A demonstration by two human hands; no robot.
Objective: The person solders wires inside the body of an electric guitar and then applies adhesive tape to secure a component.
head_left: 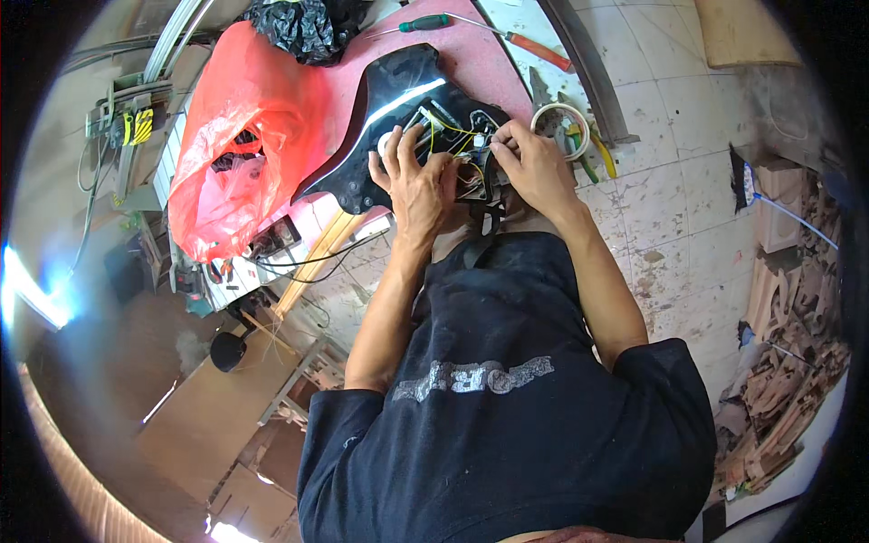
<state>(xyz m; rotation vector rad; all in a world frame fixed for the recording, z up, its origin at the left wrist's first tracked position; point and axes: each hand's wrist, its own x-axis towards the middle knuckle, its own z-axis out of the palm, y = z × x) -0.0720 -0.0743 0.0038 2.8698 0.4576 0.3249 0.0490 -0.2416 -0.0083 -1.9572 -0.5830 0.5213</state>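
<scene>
A glossy black body (385,104), shaped like an electric guitar's, lies on the pink bench in front of me. Its near right end has an open recess with thin yellow and dark wires (464,142). My left hand (416,185) rests over the near edge of this body, fingers bent; its thumb and forefinger come together beside the wires, hiding what they pinch. From the right, my right hand (534,167) reaches the recess with thumb and forefinger pinched at the wires. A dark strap or cable (490,181) hangs below them.
A red plastic bag (249,100) stands to the left, a black bag (303,27) behind it. On the pink bench top (471,59) lie a green-handled screwdriver (425,23) and an orange-handled tool (539,52). A tape roll (561,131) and yellow-handled pliers (604,156) are at right.
</scene>
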